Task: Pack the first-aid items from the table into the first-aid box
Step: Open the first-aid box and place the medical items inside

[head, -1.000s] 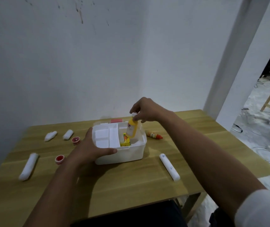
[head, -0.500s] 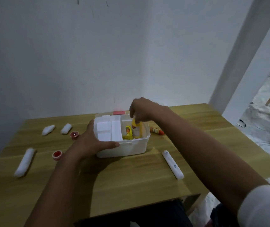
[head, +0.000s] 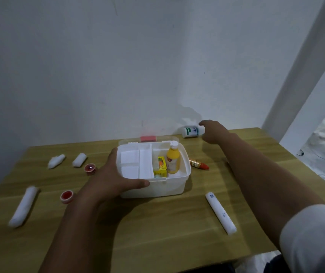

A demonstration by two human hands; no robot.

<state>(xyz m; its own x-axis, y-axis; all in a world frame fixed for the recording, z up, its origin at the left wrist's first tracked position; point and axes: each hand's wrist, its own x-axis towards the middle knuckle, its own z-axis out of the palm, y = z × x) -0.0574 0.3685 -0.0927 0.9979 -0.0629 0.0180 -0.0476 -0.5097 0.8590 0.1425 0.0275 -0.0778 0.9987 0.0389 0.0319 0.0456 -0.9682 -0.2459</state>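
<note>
An open white first-aid box (head: 185, 180) sits mid-table. Inside it stand a yellow bottle (head: 173, 159) with a white cap and a small yellow carton (head: 160, 167), beside a white divider tray. My left hand (head: 111, 179) grips the box's near left corner. My right hand (head: 212, 132) is stretched to the far edge, fingers apart, touching a white bottle with a green label (head: 191, 132) that lies on its side by the wall. An orange-red tube (head: 199, 164) lies right of the box.
A long white tube (head: 220, 214) lies at the front right. Left of the box are three white gauze rolls (head: 23, 206) (head: 56, 160) (head: 79, 159) and two small red-lidded pots (head: 66, 196) (head: 90, 168). A white wall backs the wooden table (head: 157, 229).
My right hand set the yellow bottle upright in the box, let go, and moved right and back to the white bottle by the wall. My left hand stayed on the box.
</note>
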